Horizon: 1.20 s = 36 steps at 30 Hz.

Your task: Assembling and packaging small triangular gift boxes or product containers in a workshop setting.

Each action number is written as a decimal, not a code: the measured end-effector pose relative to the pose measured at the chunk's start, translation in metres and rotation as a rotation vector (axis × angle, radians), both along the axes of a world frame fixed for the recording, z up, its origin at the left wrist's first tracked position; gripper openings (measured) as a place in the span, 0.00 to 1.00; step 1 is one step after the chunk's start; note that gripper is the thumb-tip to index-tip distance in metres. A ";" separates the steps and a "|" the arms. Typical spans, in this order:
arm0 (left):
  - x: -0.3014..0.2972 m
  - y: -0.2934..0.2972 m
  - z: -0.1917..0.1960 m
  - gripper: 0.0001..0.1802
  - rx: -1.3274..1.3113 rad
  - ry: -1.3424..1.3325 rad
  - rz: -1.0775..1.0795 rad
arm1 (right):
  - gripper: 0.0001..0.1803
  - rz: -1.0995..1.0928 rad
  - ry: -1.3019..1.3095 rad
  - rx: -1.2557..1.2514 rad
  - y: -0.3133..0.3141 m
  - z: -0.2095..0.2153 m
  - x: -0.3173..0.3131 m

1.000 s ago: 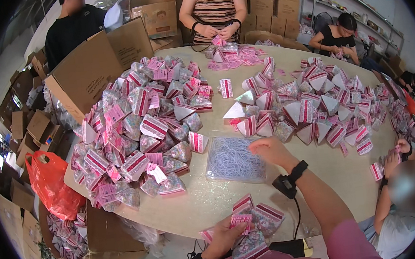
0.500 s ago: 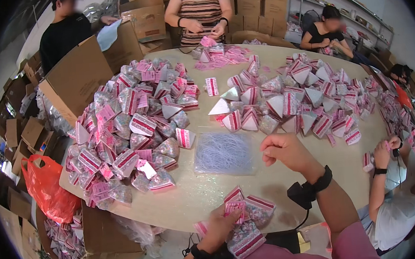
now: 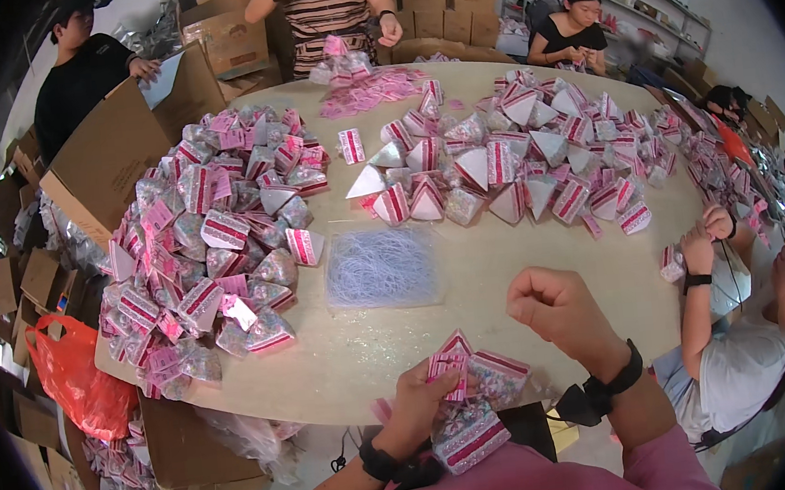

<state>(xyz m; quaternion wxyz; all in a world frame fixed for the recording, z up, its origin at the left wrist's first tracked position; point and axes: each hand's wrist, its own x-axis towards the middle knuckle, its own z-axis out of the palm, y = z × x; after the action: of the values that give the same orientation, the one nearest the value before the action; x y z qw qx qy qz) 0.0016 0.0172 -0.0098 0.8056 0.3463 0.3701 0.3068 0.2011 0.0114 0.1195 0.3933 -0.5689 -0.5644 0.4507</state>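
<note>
Near the table's front edge, my left hand [image 3: 418, 403] grips a small pink-and-white card tag [image 3: 448, 369] together with several glittery cake-slice-shaped pouches [image 3: 473, 441] bunched below and beside it. My right hand [image 3: 559, 310] hovers over the table to the right of them, thumb and fingers pinched together. Whatever is in that pinch, if anything, is too fine to make out. A flat transparent bag of thin white loop strings [image 3: 381, 267] lies beyond my hands. Dark bands with small black devices sit on both my wrists.
A big heap of tagged pouches [image 3: 214, 233] covers the table's left side, another pile [image 3: 515, 146] its far right. Loose pink tags [image 3: 370, 91] lie at the far edge. Several people work around the table. A red plastic bag [image 3: 82, 375] and cardboard boxes [image 3: 195, 440] stand at left.
My right hand has moved from beside the bag of strings nearer to me, its fingers closing into a pinch. The left hand still holds the pouches and tag. The view has shifted right.
</note>
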 end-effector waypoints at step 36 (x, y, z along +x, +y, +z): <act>0.017 -0.010 -0.007 0.23 -0.067 -0.198 -0.102 | 0.06 -0.042 0.026 -0.065 -0.023 -0.041 -0.008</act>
<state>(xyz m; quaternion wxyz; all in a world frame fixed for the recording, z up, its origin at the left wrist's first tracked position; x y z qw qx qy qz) 0.0188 0.0067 -0.0164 0.8639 0.3055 0.2806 0.2856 0.1930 -0.0111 0.0785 0.3914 -0.5869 -0.5324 0.4679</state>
